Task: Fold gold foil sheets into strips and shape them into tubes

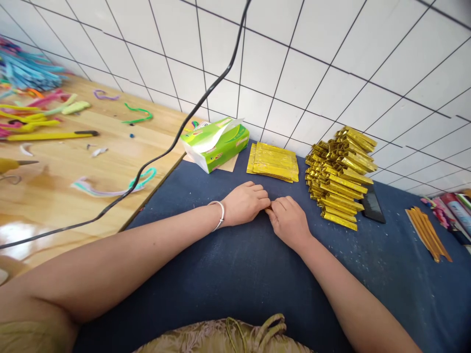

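Note:
My left hand, with a silver bangle at the wrist, and my right hand meet over the dark blue table surface. Both have their fingers pinched together. Between the fingertips a small brown-orange edge of joss paper shows; the hands cover the rest of it. Just beyond them lies a flat stack of gold joss paper sheets. To the right of my right hand rises a pile of folded gold paper strips, stacked in layers.
A green tissue box stands by the tiled wall. A black cable crosses the view. A dark phone lies partly behind the pile. Brown folded strips rest farther right. Pipe cleaners and a glue gun are on the wooden table at left.

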### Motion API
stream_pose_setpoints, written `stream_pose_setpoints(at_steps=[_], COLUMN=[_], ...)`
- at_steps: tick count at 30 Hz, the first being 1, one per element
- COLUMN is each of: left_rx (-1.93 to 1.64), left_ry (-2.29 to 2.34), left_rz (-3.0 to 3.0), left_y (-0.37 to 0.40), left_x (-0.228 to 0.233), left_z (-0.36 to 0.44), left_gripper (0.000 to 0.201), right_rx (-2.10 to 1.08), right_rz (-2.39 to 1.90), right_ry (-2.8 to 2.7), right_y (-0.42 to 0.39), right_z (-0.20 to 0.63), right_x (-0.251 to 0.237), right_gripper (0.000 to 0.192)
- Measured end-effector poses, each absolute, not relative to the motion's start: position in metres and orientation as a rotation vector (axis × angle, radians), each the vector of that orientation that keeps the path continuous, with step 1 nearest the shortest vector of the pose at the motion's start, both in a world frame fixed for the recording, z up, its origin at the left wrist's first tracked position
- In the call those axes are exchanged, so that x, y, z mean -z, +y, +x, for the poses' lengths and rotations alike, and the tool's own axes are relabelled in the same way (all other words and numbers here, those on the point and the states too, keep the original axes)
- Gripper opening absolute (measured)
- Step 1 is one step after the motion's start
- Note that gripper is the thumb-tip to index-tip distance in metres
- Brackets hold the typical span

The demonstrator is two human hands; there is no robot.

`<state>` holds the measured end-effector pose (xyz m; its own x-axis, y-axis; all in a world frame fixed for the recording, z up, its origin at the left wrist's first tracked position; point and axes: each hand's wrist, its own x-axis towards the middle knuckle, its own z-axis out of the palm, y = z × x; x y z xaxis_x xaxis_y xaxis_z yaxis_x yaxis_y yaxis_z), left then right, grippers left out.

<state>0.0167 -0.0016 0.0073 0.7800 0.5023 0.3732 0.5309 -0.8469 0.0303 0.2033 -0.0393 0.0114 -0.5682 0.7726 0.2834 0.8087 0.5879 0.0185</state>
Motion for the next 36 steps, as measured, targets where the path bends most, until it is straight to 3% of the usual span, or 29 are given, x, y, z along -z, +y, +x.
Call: stream_pose_setpoints(at_steps=[13,22,36], left_rx=[0.617,0.679,0.611], left_ry=[-0.879,-1.058,-0.864], left_rz=[-2.940,-2.947,-2.898], left_y=[-0.002,0.009,0.000], left_x=[-0.007,-0.008,-0.011], left_z=[0.017,0.005,0.014], left_gripper=[0.016,0.016,0.016], right_rx=[0.205,0.191,0.262], right_rz=[-1.123,-1.257,-1.248], right_ry=[-2.666,-2.586,-2.599], right_y=[-0.029,-0.023,-0.031], right_z=[0.212,0.229,0.213], right_x=[-0.007,-0.006,-0.006], right_gripper=[0.029,0.025,0.024])
